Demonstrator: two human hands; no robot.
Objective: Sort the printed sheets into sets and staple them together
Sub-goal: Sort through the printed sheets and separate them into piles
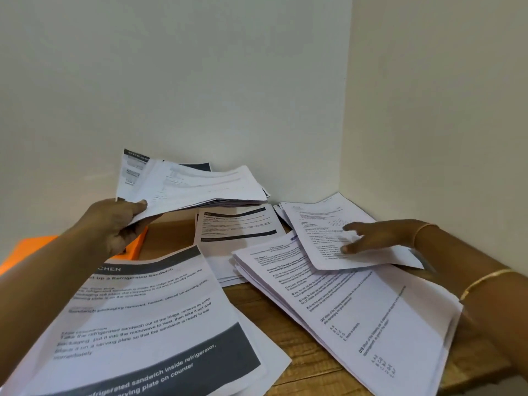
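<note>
my left hand (pixel 114 224) grips a thick bundle of sheets (pixel 194 184), held up behind the quiz pile (pixel 357 310). my right hand (pixel 377 235) lies flat and open on one sheet (pixel 317 241) on top of that pile. i should line up its edges first.

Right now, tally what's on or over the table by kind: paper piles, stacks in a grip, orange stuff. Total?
Banded piles: 2
Plain-text piles: 2
Held stack: 1
Orange item: 1
Total: 6
</note>
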